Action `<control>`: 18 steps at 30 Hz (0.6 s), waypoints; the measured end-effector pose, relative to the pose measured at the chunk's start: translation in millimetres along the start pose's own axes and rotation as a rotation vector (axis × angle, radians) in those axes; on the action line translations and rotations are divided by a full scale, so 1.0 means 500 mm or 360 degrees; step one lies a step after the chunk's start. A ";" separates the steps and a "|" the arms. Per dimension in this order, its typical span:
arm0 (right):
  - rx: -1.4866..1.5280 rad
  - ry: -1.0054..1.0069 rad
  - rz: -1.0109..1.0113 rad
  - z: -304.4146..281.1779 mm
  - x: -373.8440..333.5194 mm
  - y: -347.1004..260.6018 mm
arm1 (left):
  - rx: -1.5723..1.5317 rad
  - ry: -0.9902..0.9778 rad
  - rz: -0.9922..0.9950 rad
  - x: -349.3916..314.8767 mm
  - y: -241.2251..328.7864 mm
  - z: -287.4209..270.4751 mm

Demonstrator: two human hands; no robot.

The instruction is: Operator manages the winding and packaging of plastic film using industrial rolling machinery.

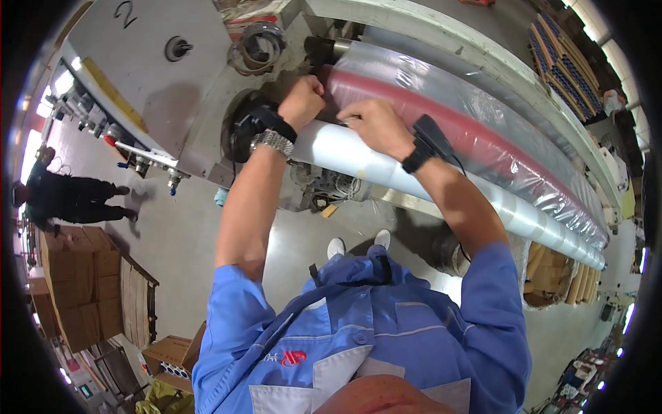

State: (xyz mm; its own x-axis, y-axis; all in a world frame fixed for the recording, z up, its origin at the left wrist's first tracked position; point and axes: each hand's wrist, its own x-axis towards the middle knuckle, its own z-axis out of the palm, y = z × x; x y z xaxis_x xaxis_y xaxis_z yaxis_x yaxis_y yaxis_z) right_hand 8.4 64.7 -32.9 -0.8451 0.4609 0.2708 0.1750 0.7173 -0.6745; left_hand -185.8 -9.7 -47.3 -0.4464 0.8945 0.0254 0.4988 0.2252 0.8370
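A long white film roll lies across the machine in front of me, slanting down to the right. Over its left end is my left hand, fingers curled closed near the roll's edge; whatever they may grip is hidden. My right hand hovers over the same roll a little further right, its fingers bent and pinched toward the left hand. Anything between those fingertips is too small to name. Just beyond both hands runs a red roll under shiny see-through film. Black straps sit on both wrists, with a metal watch on the left.
At the left stands a grey machine panel with fittings along its edge. Tape rings rest on the frame. A person in dark clothes is at far left, near stacked cardboard boxes. Cardboard tubes stand at right.
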 end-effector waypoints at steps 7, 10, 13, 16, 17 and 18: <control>-0.0548 -0.0182 -0.0316 0.037 0.059 0.035 | -0.0289 -0.0101 0.0332 -0.009 -0.004 0.004; -0.0667 -0.0196 -0.0206 -0.088 -0.077 0.104 | 0.0126 0.0074 0.0329 -0.014 -0.018 -0.023; -0.0866 -0.0323 0.0047 -0.306 -0.298 0.180 | 0.0330 0.0036 0.0199 0.013 -0.026 -0.017; -0.0808 -0.0031 -0.0125 -0.494 -0.528 0.287 | 0.0293 0.0032 0.0240 0.031 -0.060 0.001; -0.0831 0.0139 -0.0261 -0.549 -0.601 0.312 | 0.0570 0.0003 0.0246 0.045 -0.076 -0.012; -0.0798 -0.0053 0.0182 -0.608 -0.651 0.309 | 0.0911 0.0039 0.0427 0.065 -0.146 -0.034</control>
State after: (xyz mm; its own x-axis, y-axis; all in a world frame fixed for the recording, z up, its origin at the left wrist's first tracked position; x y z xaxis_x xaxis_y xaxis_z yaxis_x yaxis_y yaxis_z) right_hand 463.9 184.5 -16.5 -0.8207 0.5398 0.1872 0.4809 0.8296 -0.2839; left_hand -249.3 -3.6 -98.4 -0.2642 0.9409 0.2120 0.9110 0.1713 0.3751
